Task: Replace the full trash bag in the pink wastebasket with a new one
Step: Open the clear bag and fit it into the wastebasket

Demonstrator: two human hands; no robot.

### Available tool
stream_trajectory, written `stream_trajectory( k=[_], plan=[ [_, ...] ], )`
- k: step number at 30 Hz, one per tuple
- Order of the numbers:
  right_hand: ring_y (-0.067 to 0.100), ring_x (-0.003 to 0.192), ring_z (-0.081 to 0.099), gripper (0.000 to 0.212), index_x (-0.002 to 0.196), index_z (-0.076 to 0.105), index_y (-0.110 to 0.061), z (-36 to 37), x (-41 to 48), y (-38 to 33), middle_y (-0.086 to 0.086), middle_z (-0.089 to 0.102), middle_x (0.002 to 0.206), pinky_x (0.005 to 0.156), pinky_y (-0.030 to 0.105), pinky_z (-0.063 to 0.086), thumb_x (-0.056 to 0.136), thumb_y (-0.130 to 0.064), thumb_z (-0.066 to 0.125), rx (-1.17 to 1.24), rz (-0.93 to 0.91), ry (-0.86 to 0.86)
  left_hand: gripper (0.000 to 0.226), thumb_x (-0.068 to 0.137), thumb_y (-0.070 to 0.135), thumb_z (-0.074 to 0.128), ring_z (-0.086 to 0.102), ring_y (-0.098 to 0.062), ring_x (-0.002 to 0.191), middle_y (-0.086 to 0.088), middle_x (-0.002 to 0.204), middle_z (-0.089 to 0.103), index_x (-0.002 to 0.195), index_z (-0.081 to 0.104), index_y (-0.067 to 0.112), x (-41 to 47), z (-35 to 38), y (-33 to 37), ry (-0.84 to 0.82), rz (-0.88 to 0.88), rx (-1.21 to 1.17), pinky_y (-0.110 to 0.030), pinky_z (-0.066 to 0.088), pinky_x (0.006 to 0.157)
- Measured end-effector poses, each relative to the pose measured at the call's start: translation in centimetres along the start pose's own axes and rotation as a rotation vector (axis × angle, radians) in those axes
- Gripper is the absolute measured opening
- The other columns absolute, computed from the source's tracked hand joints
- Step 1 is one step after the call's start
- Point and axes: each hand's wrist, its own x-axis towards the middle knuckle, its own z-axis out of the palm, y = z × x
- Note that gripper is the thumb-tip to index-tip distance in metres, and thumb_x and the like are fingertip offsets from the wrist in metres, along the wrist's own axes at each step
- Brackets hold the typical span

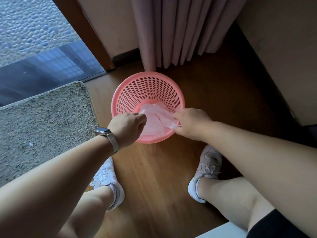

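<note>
Wastebasket [137, 93] first: we have the pink, perforated bin upright on the wood floor [214, 103], its near rim right under both our hands, its far wall beyond them showing bare holes with no plastic over it. No full bag shows anywhere, so we judge the old one is already out and away, though we cannot say where it went.

Left of our left hand lies a shaggy mat [39, 124]; beyond the bin hangs a curtain [173, 31]; below our wrists, our two shoes stand well apart on the floor.

Next, the new bag [154, 115]: thin, clear, crumpled, it sits between our hands and sags down into the bin's bottom. It is not yet opened out, and no edge is folded over the rim.

Our left hand [127, 128], watch [103, 132] on the wrist, is curled closed with fingertips pinched on the bag's left edge. Our right hand [190, 122] is likewise closed, gripping the bag's right edge just at the rim.

What we judge is left: pull the mouth apart, press the bag down the walls, and turn its edge over the rim all the way round.
</note>
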Motion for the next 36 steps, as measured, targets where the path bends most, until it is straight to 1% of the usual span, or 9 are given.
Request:
stream_trajectory(
  k=[4,10,16,22,24,27,29,33,36],
  plan=[
    [0.028,0.095,0.060,0.035,0.116,0.055,-0.017,1.1,1.8,-1.2,0.006,0.059,0.107,0.075,0.039,0.052,0.092,-0.042,0.053,-0.032,0.022,0.032,0.024,0.092,0.016,0.052,0.068,-0.027,0.081,0.000,0.100,0.074,0.102,0.072,0.026,-0.9,-0.4,-0.3,0.021,-0.034,-0.063,-0.030,0.049,0.065],
    [0.020,0.077,0.058,0.013,0.087,0.057,-0.018,2.8,2.4,-0.6,0.002,0.058,0.093,0.065,0.035,0.054,0.095,-0.022,0.048,0.137,0.016,0.055,0.027,0.095,0.030,0.054,0.067,-0.029,0.095,-0.002,0.110,0.072,0.118,0.067,0.029,-2.1,-0.7,-2.3,-0.081,-0.028,-0.048,-0.035,0.052,0.077],
    [0.018,0.085,0.054,0.009,0.077,0.053,-0.019,1.0,1.2,1.3,-0.003,0.055,0.093,0.071,0.033,0.052,0.085,-0.019,0.058,0.278,-0.103,0.111,0.014,0.087,0.036,0.065,0.065,-0.029,0.067,-0.005,0.080,0.072,0.086,0.068,0.022,-2.5,-1.2,-5.2,-0.115,-0.031,0.124,-0.028,0.044,0.057],
    [0.004,0.090,0.038,0.011,0.074,0.052,-0.016,0.8,0.1,3.8,-0.012,0.049,0.092,0.073,0.011,0.027,0.079,-0.013,0.062,0.035,-0.287,0.138,0.014,0.075,0.016,0.075,0.063,-0.031,0.064,-0.006,0.071,0.064,0.070,0.062,0.013,-3.1,-0.9,-7.7,0.053,0.120,0.241,-0.036,0.044,0.059],
    [0.012,0.092,0.048,0.013,0.071,0.053,-0.014,1.1,0.6,4.0,-0.003,0.056,0.088,0.091,0.008,0.027,0.077,-0.009,0.064,0.025,-0.364,0.150,0.004,0.079,0.018,0.062,0.061,-0.032,0.073,-0.007,0.080,0.062,0.080,0.062,0.014,-3.4,-0.6,-7.2,0.057,0.135,0.280,-0.039,0.043,0.063],
    [0.021,0.091,0.056,0.015,0.068,0.055,-0.011,1.7,1.0,4.3,0.004,0.061,0.083,0.094,0.016,0.035,0.073,-0.003,0.066,0.063,-0.431,0.157,0.036,0.071,0.031,0.050,0.059,-0.031,0.092,-0.007,0.101,0.062,0.103,0.061,0.017,-3.7,-0.7,-5.3,-0.012,0.161,0.244,-0.042,0.046,0.077],
    [0.024,0.098,0.058,0.012,0.070,0.058,-0.010,2.1,1.0,4.5,0.007,0.065,0.087,0.100,0.011,0.029,0.073,-0.003,0.067,0.108,-0.444,0.158,0.055,0.070,0.042,0.050,0.058,-0.028,0.100,-0.005,0.111,0.062,0.118,0.058,0.017,-3.5,-0.7,-3.7,-0.045,0.212,0.198,-0.041,0.047,0.085],
    [0.018,0.081,0.057,0.015,0.068,0.054,-0.015,2.4,1.0,5.1,0.000,0.058,0.077,0.078,0.021,0.042,0.073,-0.004,0.063,0.178,-0.484,0.193,0.069,0.083,0.053,0.056,0.059,-0.027,0.111,-0.005,0.124,0.060,0.139,0.042,0.016,-2.5,1.0,-0.6,-0.093,0.084,0.082,-0.040,0.045,0.093],
    [0.015,0.073,0.053,0.013,0.068,0.050,-0.019,2.4,1.1,5.4,-0.005,0.053,0.074,0.065,0.026,0.037,0.072,-0.010,0.060,0.157,-0.483,0.213,0.058,0.086,0.042,0.061,0.063,-0.029,0.101,-0.004,0.111,0.066,0.135,0.040,0.019,-2.0,2.1,-0.3,-0.117,0.021,0.034,-0.040,0.046,0.088]
  ],
)
